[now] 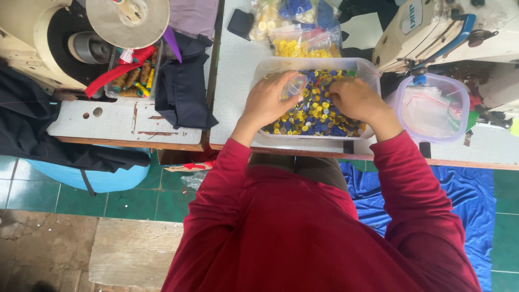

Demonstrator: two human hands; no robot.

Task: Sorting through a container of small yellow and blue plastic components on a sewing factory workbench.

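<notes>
Sorting looks barely begun, as the clear tub (259,73) at the counter (232,119) edge holds a deep mixed heap of yellow and blue buttons (319,116). The left hand (268,100) pinches a small clear bag (296,85) over the heap; the right hand (354,98) has its fingers curled down into the buttons, grip unclear. Beyond, filled button bags (305,43) lie stacked.

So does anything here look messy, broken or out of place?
Nothing spilled: the buttons stay inside the clear tub under both hands. Only the left table looks worn, its paint chipped, with dark cloth heaped on it.
</notes>
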